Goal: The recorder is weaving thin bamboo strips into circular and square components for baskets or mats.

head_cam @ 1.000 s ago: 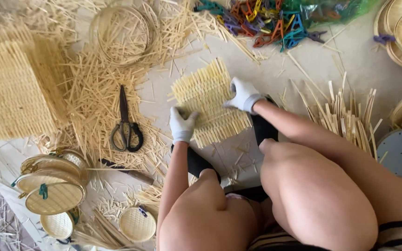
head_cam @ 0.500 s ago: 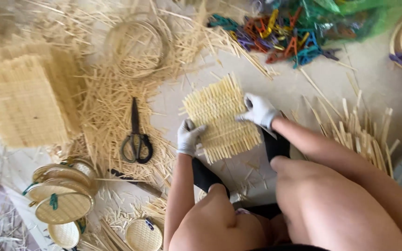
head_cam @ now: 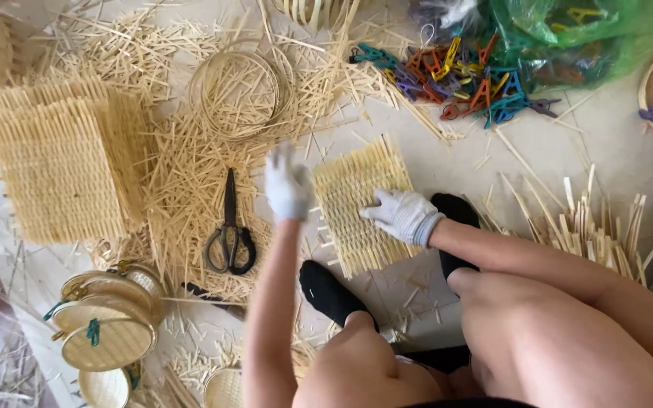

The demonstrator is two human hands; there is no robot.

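While kneeling, I'm pressing my gloved right hand [head_cam: 402, 215] flat, holding nothing, on the pale woven bamboo mat [head_cam: 360, 204], long axis running away from me; left hand [head_cam: 287, 183] hovering at its left edge, blurred, can't tell grip.

Pale bare floor [head_cam: 629, 162] under even daylight, scattered straw-coloured bamboo splints [head_cam: 190, 174] across it.

This is a floor-level craft workshop for bamboo weaving. The pale floor [head_cam: 629, 151] is littered with loose bamboo slivers [head_cam: 190, 174], and a stack of woven mats [head_cam: 54, 166] lies at one side. Coiled hoops [head_cam: 239, 91], finished round lidded baskets [head_cam: 103, 329], a pair of black scissors [head_cam: 230, 227] and a heap of coloured plastic clips [head_cam: 462, 75] beside a green bag [head_cam: 583, 38] surround the seated person's bare knees.
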